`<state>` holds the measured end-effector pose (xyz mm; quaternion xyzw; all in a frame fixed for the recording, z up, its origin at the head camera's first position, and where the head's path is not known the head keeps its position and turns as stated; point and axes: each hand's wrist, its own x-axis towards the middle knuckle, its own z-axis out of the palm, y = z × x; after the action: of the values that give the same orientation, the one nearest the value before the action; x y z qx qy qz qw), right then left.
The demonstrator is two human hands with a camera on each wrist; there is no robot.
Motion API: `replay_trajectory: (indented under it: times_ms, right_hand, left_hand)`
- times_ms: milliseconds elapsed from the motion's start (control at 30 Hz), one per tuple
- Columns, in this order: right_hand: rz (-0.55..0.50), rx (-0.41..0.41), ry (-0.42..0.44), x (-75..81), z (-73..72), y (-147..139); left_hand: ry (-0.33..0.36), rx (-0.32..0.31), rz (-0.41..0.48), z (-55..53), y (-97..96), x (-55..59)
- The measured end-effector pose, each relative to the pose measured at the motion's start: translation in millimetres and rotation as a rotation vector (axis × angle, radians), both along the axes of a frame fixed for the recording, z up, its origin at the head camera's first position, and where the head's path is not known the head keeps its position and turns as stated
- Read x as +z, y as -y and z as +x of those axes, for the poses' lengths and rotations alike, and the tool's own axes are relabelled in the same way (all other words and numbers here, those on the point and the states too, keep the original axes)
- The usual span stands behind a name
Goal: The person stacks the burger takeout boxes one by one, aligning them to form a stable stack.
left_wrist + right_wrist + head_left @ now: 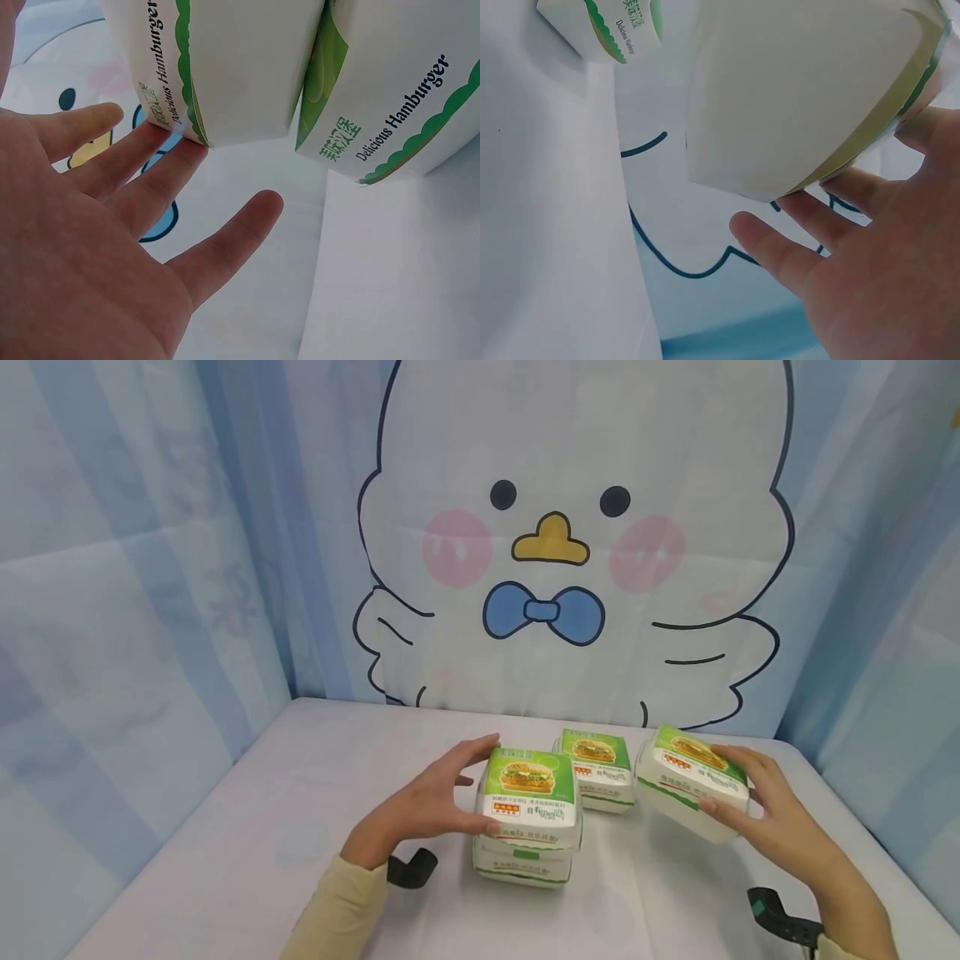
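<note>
My left hand [428, 803] grips a green-and-white hamburger box [531, 789] by its left side, thumb at the front and fingers at the back. A second hamburger box [522, 863] stands directly below it on the table. In the left wrist view, a narrow wedge separates the held box [240, 67] from the lower box [397, 97]. My right hand [780, 814] holds another hamburger box [693, 781], tilted and raised off the table, with the thumb at its front edge. Its plain underside [795, 90] faces the right wrist camera.
Between the two held boxes, farther back, one more hamburger box [596, 768] stands on the white-covered table [300, 810]. A curtain with a cartoon bird [570, 677] closes off the back, and blue curtains [135, 577] hang at both sides.
</note>
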<state>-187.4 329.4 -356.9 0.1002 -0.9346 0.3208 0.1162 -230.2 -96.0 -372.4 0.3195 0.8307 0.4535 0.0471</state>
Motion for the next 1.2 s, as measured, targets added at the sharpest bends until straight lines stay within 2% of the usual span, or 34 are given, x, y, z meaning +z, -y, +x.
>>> replay_trajectory:
  times_ms: [667,1033,1200]
  right_hand:
    - [-0.043,0.07,-0.062,12.9,-1.1,32.6]
    - [-0.04,0.084,-0.097,12.6,-2.6,42.7]
    - [-0.058,0.112,-0.117,14.6,-1.8,51.1]
  left_hand:
    - [0.003,0.011,-0.02,0.6,-4.1,-0.8]
    - [-0.034,0.004,-0.029,1.2,-1.9,1.3]
    - [-0.025,0.008,-0.018,0.8,-0.8,-0.1]
